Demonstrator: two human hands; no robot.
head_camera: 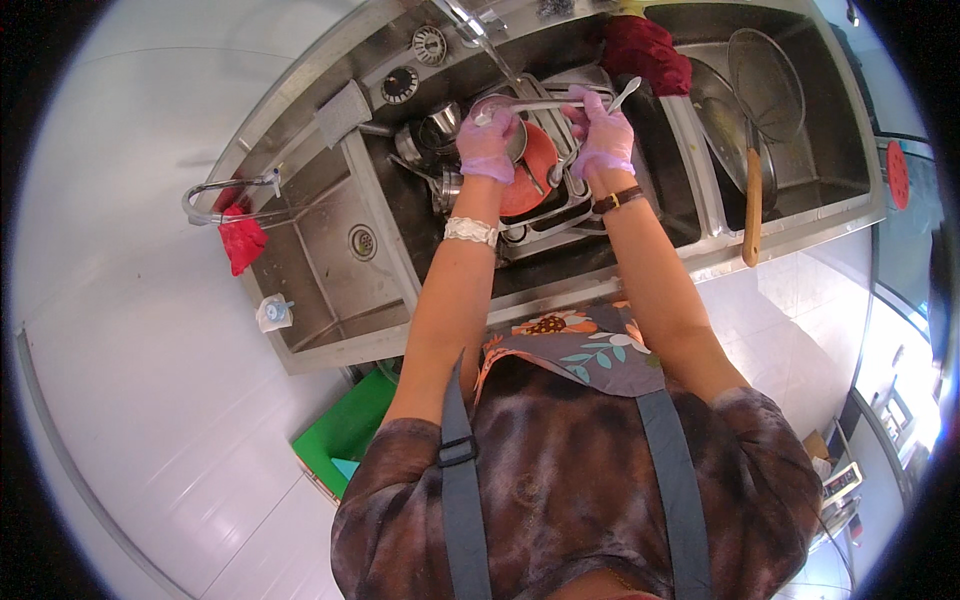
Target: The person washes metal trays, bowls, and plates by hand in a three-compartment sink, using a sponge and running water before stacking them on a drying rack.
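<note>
Both hands wear thin pinkish gloves above the middle sink. My left hand (486,141) is closed on the bowl end of a metal ladle (525,103), whose handle runs right towards my right hand (602,135). A white-handled utensil (625,94) sticks up from my right hand's fingers; its other end is hidden. Below the hands, an orange-red bowl (534,191) lies among metal trays (577,206) and steel cups (444,120). The faucet (469,26) points down into this sink behind the ladle.
The left basin (330,247) has a drain. A grey sponge cloth (344,114) lies on its back divider. A dark red cloth (649,56) drapes over the right divider. The right basin holds a pan (712,112) and a wooden-handled strainer (753,202), its handle overhanging the front edge.
</note>
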